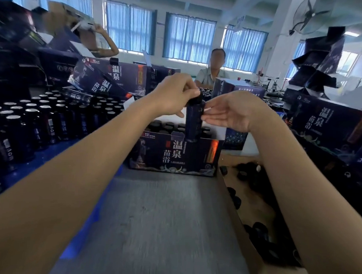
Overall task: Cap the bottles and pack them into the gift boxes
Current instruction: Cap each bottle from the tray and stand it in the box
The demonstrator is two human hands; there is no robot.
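Your left hand [176, 94] curls round the cap [197, 98], probably twisting it tight. Your right hand [229, 114], fingers near straight, steadies the bottle [194, 123]. The bottle hangs over the box [175, 155] at 12 o'clock, ready to drop in. Spare caps [245, 175] lie at 4 o'clock.

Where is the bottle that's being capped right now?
Head view, centre: the dark bottle is upright over the near edge of the open gift box, the left hand gripping its black cap and the right hand touching its side.
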